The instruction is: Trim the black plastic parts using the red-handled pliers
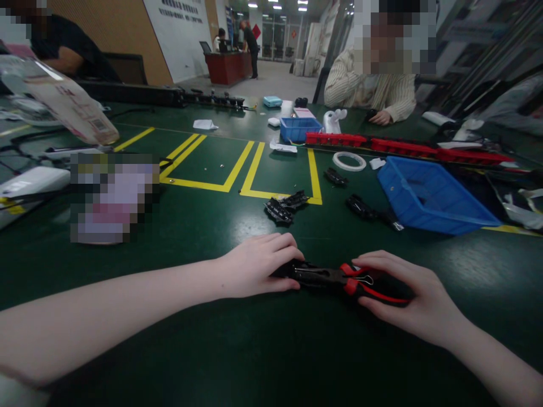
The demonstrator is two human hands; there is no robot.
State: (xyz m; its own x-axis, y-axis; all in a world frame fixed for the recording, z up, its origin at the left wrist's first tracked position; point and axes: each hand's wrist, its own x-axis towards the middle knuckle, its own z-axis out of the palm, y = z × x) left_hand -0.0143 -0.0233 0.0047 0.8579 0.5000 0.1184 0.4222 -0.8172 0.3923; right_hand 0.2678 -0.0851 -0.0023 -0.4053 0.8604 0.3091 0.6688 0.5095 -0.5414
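My right hand (407,294) is wrapped round the red-and-black handles of a pair of pliers (352,280), whose jaws point left. My left hand (267,265) is closed on a small black plastic part (286,270), mostly hidden under the fingers. The jaws lie against this part; whether they grip it I cannot tell. Just beyond the hands, black parts (280,210) of a similar look lie on the green table (203,345). Further right are another black part (336,176) and a longer black piece (360,206) near the blue bin.
A blue bin (432,198) sits tilted at the right, with a roll of tape (349,161) beside it. Behind runs a long red strip (403,148). A smaller blue bin (300,129) stands further back. Across the table sits a person (369,90). A phone-like object (119,200) lies left.
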